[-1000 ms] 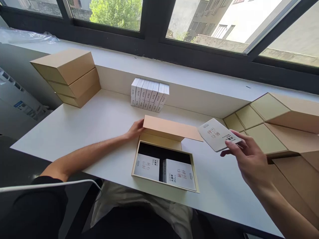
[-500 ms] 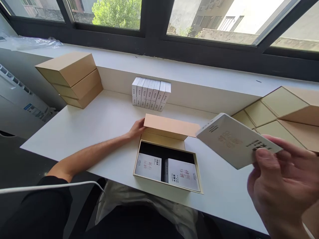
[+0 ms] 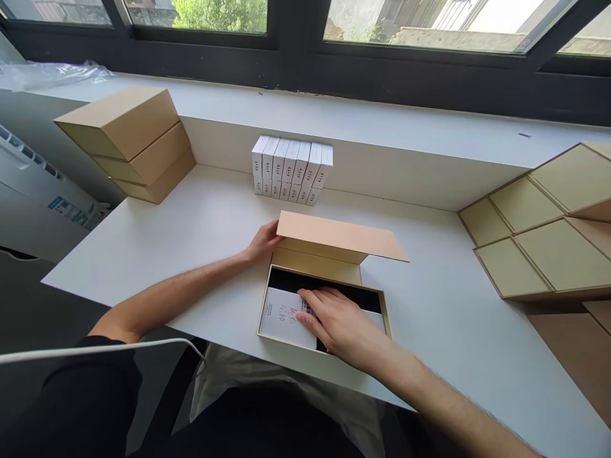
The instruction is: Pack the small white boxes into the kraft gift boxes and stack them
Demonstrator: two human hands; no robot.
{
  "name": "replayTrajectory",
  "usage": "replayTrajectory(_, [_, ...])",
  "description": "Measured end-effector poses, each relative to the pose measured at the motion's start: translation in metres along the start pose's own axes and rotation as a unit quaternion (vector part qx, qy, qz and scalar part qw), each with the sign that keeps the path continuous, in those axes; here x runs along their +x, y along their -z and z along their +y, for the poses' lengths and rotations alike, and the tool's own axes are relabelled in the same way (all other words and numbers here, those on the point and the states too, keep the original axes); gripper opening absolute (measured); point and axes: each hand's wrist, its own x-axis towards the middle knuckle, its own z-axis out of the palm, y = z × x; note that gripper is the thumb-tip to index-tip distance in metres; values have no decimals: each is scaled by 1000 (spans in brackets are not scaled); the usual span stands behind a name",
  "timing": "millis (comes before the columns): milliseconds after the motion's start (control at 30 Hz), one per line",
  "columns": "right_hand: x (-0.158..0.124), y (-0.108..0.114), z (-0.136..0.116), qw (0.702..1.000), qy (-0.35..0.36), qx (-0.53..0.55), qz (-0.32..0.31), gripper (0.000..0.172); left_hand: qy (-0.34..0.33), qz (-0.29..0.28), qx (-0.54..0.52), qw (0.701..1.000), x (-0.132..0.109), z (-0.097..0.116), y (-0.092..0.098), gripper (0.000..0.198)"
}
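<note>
The white packet (image 3: 282, 317) lies partly beneath the right hand (image 3: 341, 323).

Inverted "稀有" on white pack (image 3: 281, 320); small boxes' (image 3: 290, 166) print illegible.

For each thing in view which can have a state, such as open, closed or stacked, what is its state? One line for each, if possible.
Gift box: open
Lid: raised, left hand at its left end
White pack: inside the gift box, printed face up, partly covered by the right hand
Small white boxes: stacked in two tiers
Left brown boxes: closed, stacked
Clear plastic: crumpled on the sill
</note>
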Motion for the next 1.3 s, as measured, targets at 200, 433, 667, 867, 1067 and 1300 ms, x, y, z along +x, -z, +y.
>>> replayTrajectory(200, [0,14,9,989,-34,142,18,48,0,-1,17,1000,-1,0,0,37])
replayTrajectory(433, [-19,16,20,951,-17,275,141,47,14,16,-4,1000,-3,7,0,47])
replayTrajectory(667, [-76,28,60,754,-54,381,532,43,81,17,-68,994,-8,17,2,78])
replayTrajectory(867, [-105,18,95,697,-140,416,567,46,80,-98,-86,988,-32,70,22,92])
replayTrajectory(1067, [-110,-6,107,683,-177,432,562,51,-93,-260,57,959,-63,125,31,51])
replayTrajectory(1300, [-99,-11,111,704,-221,417,531,47,-166,-367,303,864,-70,152,5,65])
